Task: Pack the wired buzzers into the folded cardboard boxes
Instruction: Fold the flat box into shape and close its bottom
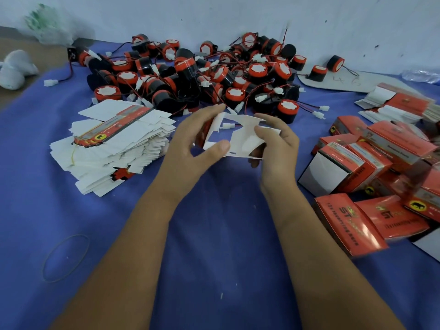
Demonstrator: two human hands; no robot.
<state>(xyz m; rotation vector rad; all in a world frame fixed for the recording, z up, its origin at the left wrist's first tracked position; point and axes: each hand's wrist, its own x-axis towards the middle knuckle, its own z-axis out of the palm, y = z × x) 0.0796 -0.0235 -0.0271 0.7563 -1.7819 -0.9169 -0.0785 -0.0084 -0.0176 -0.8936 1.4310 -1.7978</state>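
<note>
Surface: blue cloth (214, 234) spread against a pale wall (214, 15).
Buzzers: a tangled heap of red-and-black wired buzzers (202, 72) at the far side.
Hands: left hand (190, 141) and right hand (276, 148) both grip one half-formed box (238, 136), white flaps open, just in front of the heap.
Flat stock: a stack of unfolded boxes (116, 144) lies to the left.
Finished: red folded boxes (371, 167) pile up at right.
Stray item: a rubber band (65, 258) lies near the left forearm.

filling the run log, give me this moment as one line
stage: forming box | left hand: holds box blank | right hand: holds same blank | buzzer pile: behind | packed boxes: right
</note>
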